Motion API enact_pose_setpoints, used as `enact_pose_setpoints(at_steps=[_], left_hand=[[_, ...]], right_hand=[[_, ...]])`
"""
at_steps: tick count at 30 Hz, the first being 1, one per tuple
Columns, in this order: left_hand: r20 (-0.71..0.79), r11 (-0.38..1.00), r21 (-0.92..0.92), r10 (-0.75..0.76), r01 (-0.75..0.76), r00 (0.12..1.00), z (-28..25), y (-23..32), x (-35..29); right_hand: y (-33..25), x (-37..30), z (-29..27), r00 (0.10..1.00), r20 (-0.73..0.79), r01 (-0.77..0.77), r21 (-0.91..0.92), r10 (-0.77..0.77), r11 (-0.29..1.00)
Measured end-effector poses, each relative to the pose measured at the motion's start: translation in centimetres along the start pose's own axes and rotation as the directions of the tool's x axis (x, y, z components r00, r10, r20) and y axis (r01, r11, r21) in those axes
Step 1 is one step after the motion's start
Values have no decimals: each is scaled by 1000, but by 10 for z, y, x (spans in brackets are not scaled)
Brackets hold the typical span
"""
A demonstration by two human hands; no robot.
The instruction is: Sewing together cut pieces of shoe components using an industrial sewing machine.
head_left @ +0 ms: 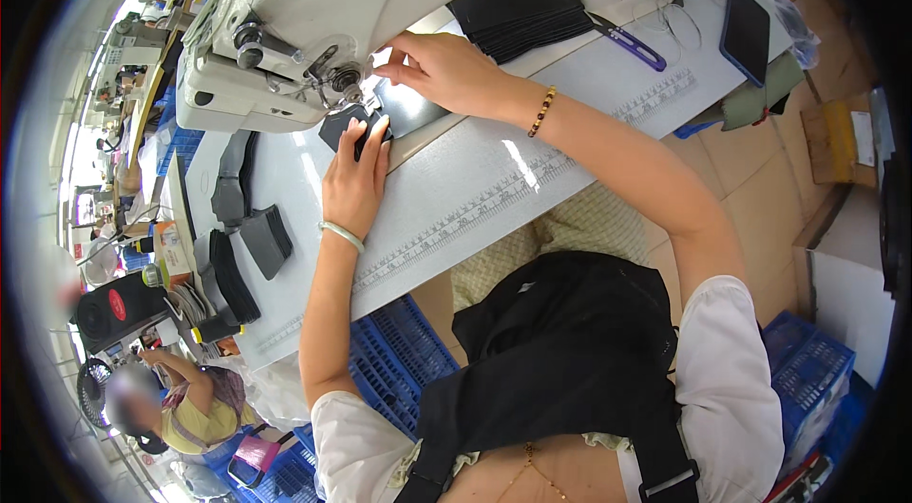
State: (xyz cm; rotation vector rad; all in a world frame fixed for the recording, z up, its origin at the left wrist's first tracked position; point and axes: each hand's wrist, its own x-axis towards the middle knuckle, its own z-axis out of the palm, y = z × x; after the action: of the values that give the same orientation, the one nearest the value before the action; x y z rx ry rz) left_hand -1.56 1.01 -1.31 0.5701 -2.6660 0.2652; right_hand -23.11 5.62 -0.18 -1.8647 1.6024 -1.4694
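A white sewing machine (285, 37) stands over the pale worktable, and its lamp lights the needle area. My left hand (353, 188) has its fingertips on a small black flat piece (336, 127), which looks like leather, at the presser foot (369, 102). The fingers hold the piece against the machine bed. My right hand (446, 74) is beside the needle area, to the right of the presser foot. Its thumb and forefinger are brought close together near the machine head. Whatever may be between those fingertips is too small to make out.
Stacked black pieces (522, 17) lie behind my right hand, near purple-handled scissors (629, 42) and a phone (745, 36). More dark stacks (266, 242) lie at the left. Blue crates (399, 356) stand below the table. Another person (195, 403) sits at the lower left.
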Motion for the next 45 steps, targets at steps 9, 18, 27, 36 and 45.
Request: enact_pose_setpoints(at_steps=[9,18,27,36,45], left_hand=[[-51,1000,7,26,-25,998,3,-2,1],[-27,999,-19,30,-31,999,0,-3,0],[-47,1000,-6,26,-27,999,2,-6,-3],[-27,1000,-6,6,-6,1000,0,-7,-4],[15,993,-122,-3,5,1000,-3,-10,-5]], right_hand=[[5,5,3,998,-37,56,15,-55,998],[-9,2,5,996,-85,14,-47,-18,999],[-7,2,-8,999,12,-50,-183,53,982],[2,-16,-1,931,270,331,-337,-246,881],[4,-19,-1,801,554,516,-444,-228,733]])
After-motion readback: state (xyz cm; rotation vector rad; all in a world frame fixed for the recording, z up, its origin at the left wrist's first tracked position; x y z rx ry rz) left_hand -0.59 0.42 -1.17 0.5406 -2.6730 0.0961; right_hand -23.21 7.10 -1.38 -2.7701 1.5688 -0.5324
